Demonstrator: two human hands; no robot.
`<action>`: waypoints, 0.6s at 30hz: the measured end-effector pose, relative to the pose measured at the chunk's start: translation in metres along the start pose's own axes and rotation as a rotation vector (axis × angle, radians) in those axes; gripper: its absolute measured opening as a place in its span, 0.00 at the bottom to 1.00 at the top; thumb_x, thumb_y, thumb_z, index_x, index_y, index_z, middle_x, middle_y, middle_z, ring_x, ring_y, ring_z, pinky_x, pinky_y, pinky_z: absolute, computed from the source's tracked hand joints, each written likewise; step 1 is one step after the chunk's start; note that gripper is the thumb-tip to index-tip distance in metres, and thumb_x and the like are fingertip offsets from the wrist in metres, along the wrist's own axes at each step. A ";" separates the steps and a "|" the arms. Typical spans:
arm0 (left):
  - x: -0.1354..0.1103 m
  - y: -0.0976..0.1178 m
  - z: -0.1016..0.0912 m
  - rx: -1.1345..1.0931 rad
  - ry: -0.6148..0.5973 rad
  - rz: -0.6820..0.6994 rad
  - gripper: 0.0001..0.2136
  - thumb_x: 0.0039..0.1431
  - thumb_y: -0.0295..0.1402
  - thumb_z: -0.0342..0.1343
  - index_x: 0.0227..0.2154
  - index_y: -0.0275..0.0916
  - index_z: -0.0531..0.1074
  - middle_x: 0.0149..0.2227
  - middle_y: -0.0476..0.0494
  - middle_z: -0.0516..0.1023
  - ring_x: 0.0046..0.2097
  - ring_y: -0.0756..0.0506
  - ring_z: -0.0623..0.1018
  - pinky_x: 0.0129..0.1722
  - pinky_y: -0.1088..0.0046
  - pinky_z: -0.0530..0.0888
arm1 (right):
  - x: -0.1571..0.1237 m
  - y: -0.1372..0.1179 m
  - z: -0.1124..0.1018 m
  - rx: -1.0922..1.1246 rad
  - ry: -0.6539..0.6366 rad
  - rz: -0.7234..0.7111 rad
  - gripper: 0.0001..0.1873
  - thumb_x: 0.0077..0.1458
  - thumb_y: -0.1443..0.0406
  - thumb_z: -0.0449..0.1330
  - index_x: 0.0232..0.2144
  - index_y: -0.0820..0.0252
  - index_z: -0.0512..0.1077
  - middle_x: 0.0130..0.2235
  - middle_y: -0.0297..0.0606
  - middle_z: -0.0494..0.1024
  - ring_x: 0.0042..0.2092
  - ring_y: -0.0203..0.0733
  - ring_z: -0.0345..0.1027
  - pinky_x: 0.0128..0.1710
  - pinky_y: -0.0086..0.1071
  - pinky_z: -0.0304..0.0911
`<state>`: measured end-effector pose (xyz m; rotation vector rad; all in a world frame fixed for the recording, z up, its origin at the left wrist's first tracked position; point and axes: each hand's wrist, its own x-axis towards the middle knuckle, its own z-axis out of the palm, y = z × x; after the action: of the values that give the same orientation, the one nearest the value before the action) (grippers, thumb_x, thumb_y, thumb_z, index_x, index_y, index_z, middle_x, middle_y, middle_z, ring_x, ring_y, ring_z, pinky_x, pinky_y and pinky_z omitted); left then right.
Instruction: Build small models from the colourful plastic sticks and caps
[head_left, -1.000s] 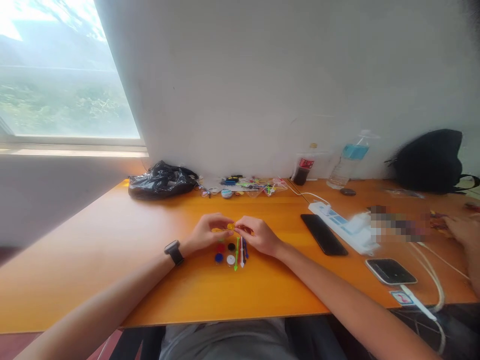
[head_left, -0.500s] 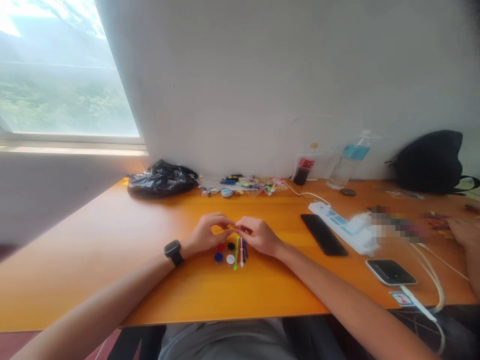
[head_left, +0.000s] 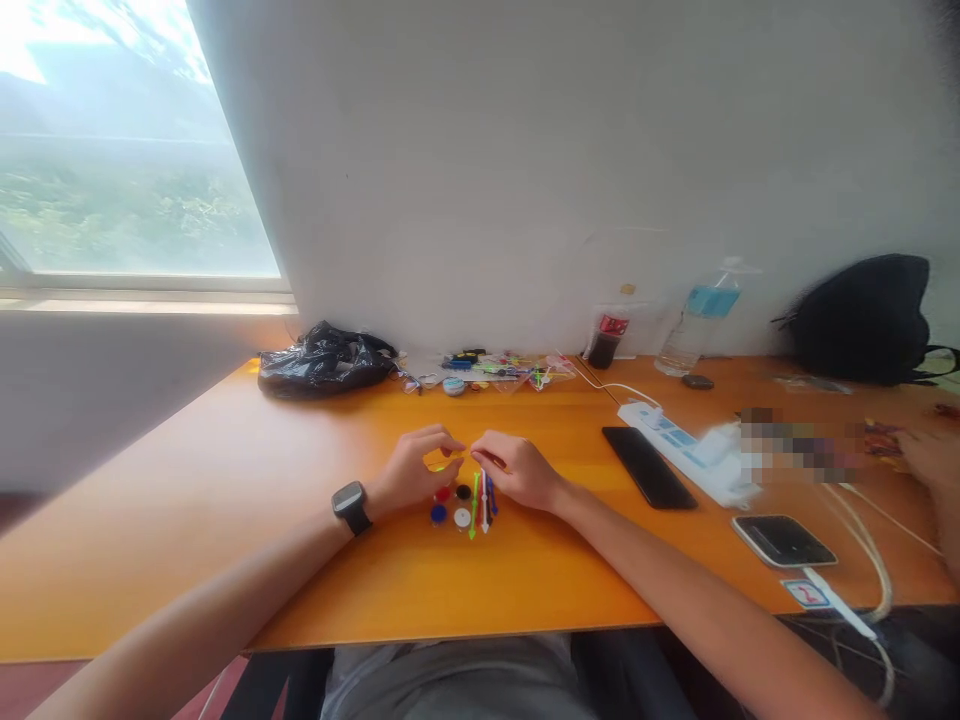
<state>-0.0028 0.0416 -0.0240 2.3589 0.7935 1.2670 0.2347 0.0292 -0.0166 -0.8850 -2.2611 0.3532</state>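
Observation:
My left hand (head_left: pixel 415 467), with a black watch on the wrist, and my right hand (head_left: pixel 518 469) rest close together on the orange desk (head_left: pixel 225 500). Both have fingers curled in a pinch. The left fingertips hold a small yellow piece (head_left: pixel 448 460). What the right fingertips pinch is too small to make out. Just in front of the hands lie small round caps (head_left: pixel 450 505) in red, black, blue and white, and several thin coloured sticks (head_left: pixel 480 503).
A black plastic bag (head_left: pixel 326 360), a clear packet of coloured parts (head_left: pixel 495 372), two bottles (head_left: pixel 694 325), a power strip (head_left: pixel 675 440), two phones (head_left: pixel 649 468) and a black backpack (head_left: pixel 862 320) stand on the desk. Another person's hand (head_left: pixel 930 455) works at far right.
My two hands have drawn slightly apart; earlier the fingertips met on a yellow and red piece between them. The rest of the desk is unchanged.

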 end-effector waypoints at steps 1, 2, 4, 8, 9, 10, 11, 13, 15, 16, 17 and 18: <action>-0.001 0.000 0.000 0.008 0.001 0.003 0.03 0.62 0.28 0.62 0.37 0.39 0.79 0.35 0.45 0.79 0.37 0.48 0.79 0.40 0.73 0.75 | 0.000 0.000 0.000 0.001 -0.002 -0.001 0.11 0.72 0.65 0.54 0.38 0.56 0.75 0.34 0.35 0.74 0.35 0.39 0.67 0.38 0.31 0.59; -0.001 0.000 0.001 0.017 0.003 0.008 0.02 0.62 0.28 0.61 0.37 0.39 0.79 0.35 0.45 0.79 0.36 0.48 0.79 0.39 0.73 0.75 | 0.000 0.000 0.000 0.004 -0.006 -0.003 0.11 0.72 0.65 0.54 0.39 0.56 0.75 0.35 0.36 0.74 0.35 0.39 0.67 0.38 0.31 0.60; -0.002 0.001 0.003 0.034 -0.002 0.018 0.03 0.63 0.27 0.60 0.37 0.40 0.78 0.35 0.45 0.79 0.36 0.48 0.78 0.39 0.73 0.74 | 0.000 -0.001 0.000 0.009 -0.018 -0.014 0.11 0.73 0.66 0.53 0.39 0.56 0.75 0.36 0.36 0.74 0.36 0.40 0.68 0.39 0.31 0.60; -0.003 0.005 0.004 0.067 0.003 0.014 0.03 0.61 0.26 0.61 0.35 0.39 0.77 0.34 0.46 0.78 0.34 0.49 0.77 0.37 0.73 0.73 | 0.001 -0.004 -0.003 0.006 -0.030 -0.025 0.11 0.73 0.66 0.53 0.41 0.56 0.75 0.36 0.36 0.72 0.37 0.40 0.68 0.39 0.32 0.60; -0.002 0.007 0.003 0.064 0.009 0.007 0.03 0.61 0.27 0.61 0.37 0.39 0.78 0.34 0.46 0.78 0.34 0.49 0.76 0.37 0.73 0.73 | 0.001 -0.005 -0.004 0.010 -0.023 -0.025 0.11 0.73 0.66 0.52 0.41 0.55 0.75 0.36 0.36 0.72 0.37 0.40 0.67 0.39 0.32 0.60; -0.001 0.009 0.001 0.050 0.008 0.002 0.04 0.61 0.27 0.61 0.39 0.39 0.78 0.34 0.46 0.78 0.34 0.48 0.76 0.38 0.72 0.73 | 0.001 -0.005 -0.005 0.021 -0.012 -0.027 0.11 0.73 0.66 0.52 0.42 0.55 0.75 0.37 0.36 0.71 0.37 0.40 0.67 0.39 0.32 0.61; 0.001 0.010 -0.001 0.023 -0.003 -0.003 0.06 0.62 0.28 0.61 0.42 0.39 0.79 0.35 0.45 0.79 0.35 0.48 0.77 0.39 0.71 0.74 | 0.002 -0.005 -0.006 0.038 0.000 -0.028 0.11 0.72 0.67 0.52 0.43 0.55 0.74 0.38 0.37 0.71 0.37 0.41 0.67 0.40 0.32 0.61; 0.005 0.014 -0.007 -0.081 -0.053 -0.024 0.09 0.66 0.31 0.58 0.46 0.39 0.79 0.38 0.43 0.80 0.38 0.46 0.78 0.41 0.70 0.75 | 0.002 -0.005 -0.007 0.082 0.032 -0.026 0.12 0.71 0.69 0.51 0.45 0.55 0.74 0.40 0.37 0.71 0.39 0.42 0.68 0.42 0.33 0.62; 0.008 0.017 -0.011 -0.238 -0.115 -0.087 0.10 0.70 0.33 0.56 0.48 0.38 0.79 0.41 0.40 0.81 0.41 0.45 0.79 0.42 0.68 0.76 | 0.003 -0.004 -0.008 0.131 0.071 -0.014 0.12 0.70 0.70 0.50 0.45 0.55 0.73 0.41 0.38 0.71 0.41 0.43 0.68 0.44 0.35 0.63; 0.009 0.018 -0.012 -0.320 -0.148 -0.135 0.11 0.70 0.34 0.56 0.49 0.38 0.79 0.41 0.40 0.81 0.41 0.45 0.80 0.42 0.68 0.76 | 0.003 -0.003 -0.007 0.155 0.090 -0.004 0.12 0.70 0.70 0.50 0.44 0.55 0.72 0.41 0.38 0.71 0.41 0.43 0.68 0.45 0.36 0.63; 0.010 0.018 -0.012 -0.395 -0.177 -0.186 0.12 0.70 0.35 0.56 0.50 0.37 0.78 0.41 0.40 0.82 0.40 0.45 0.80 0.41 0.69 0.77 | 0.003 -0.002 -0.007 0.179 0.106 0.006 0.12 0.70 0.71 0.50 0.43 0.55 0.72 0.40 0.38 0.71 0.41 0.43 0.68 0.45 0.36 0.64; 0.011 0.018 -0.012 -0.456 -0.204 -0.232 0.13 0.70 0.36 0.58 0.51 0.36 0.78 0.41 0.40 0.82 0.39 0.46 0.79 0.40 0.69 0.77 | 0.003 -0.002 -0.007 0.203 0.113 0.015 0.12 0.69 0.70 0.50 0.42 0.56 0.72 0.40 0.38 0.71 0.41 0.43 0.68 0.45 0.37 0.64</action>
<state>-0.0026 0.0344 -0.0007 1.9289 0.6134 0.9702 0.2363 0.0300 -0.0089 -0.7966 -2.0738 0.5160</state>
